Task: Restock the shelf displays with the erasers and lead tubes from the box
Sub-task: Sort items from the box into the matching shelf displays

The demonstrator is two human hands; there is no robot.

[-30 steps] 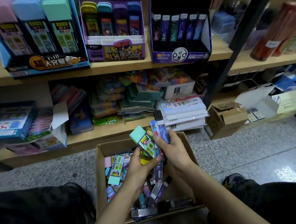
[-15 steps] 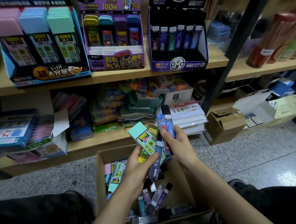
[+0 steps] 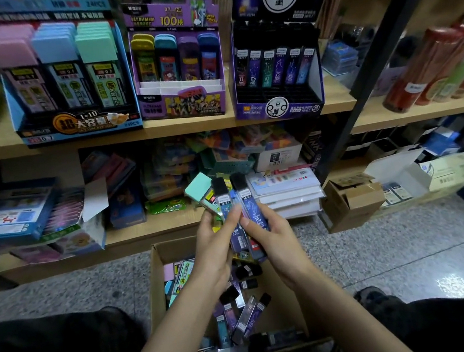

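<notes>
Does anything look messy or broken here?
Yes. On the lower shelf the colourful packets lie in a jumbled heap, and the blue box at the left lies tilted on an opened carton. The purple display above stands neat.

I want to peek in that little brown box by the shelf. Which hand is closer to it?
Right. The right hand is just left of the little brown box; the left hand sits farther left, beyond the right one.
</notes>
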